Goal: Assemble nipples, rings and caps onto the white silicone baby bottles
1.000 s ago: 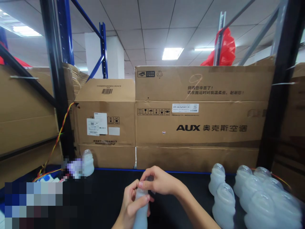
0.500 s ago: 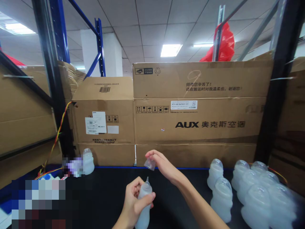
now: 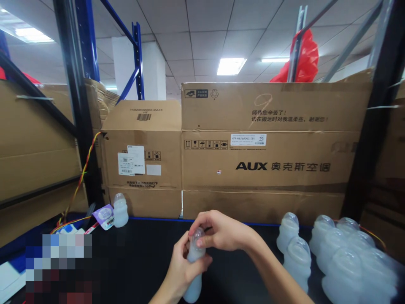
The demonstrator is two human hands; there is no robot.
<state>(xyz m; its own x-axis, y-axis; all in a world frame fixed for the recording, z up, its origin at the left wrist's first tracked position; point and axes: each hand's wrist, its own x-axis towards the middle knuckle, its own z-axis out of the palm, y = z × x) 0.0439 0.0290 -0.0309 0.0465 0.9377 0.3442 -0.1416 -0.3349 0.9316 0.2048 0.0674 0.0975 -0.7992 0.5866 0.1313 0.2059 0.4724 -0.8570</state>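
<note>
A translucent squeeze bottle (image 3: pixel 193 289) stands slightly tilted above the black tabletop, with my left hand (image 3: pixel 184 265) wrapped round its upper body. Over the bottle's top sits a clear domed cap (image 3: pixel 198 234), gripped between the thumb and fingers of my right hand (image 3: pixel 218 231). The nozzle is inside or behind the cap and I cannot make it out clearly. Both hands meet at the bottle's neck.
Several capped bottles (image 3: pixel 343 270) crowd the right side, with two more (image 3: pixel 297 261) just left of them. Another bottle (image 3: pixel 120 211) stands at the back left beside a purple card (image 3: pixel 103 215). Cardboard boxes (image 3: pixel 268 147) wall the back; dark rack posts (image 3: pixel 79 105) flank the table.
My right hand has come down and left, bringing the clear cap from above the nozzle onto the bottle's top. My left hand keeps hold of the bottle. The view has shifted slightly.
</note>
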